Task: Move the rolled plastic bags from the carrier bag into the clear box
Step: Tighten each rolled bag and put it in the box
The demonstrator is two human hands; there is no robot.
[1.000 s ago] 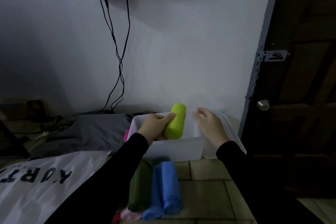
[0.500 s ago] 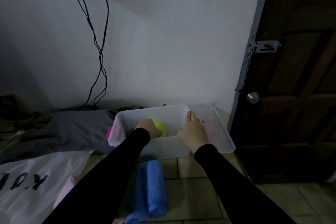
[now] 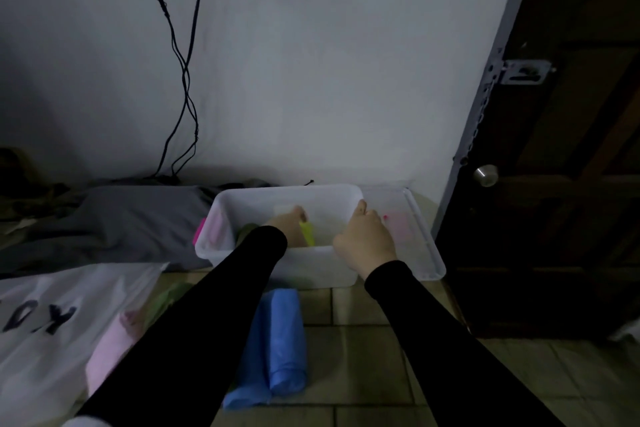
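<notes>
In the head view, the left hand (image 3: 289,227) is lowered inside the clear box (image 3: 277,262), and a yellow-green rolled bag (image 3: 307,233) is seen just right of it, touching the fingers; whether the fingers are curled round the roll cannot be told, as the sleeve hides most of the hand. The right hand (image 3: 365,243) is clenched over the box's right rim, gripping it. A box lid (image 3: 420,246) lies just right of the box. On the tiled floor near the box, two blue rolled bags (image 3: 277,343) lie side by side. At the near left, a pink rolled bag (image 3: 110,354) rests on the white carrier bag (image 3: 41,329). A grey cloth (image 3: 121,225) is spread left of the box.
</notes>
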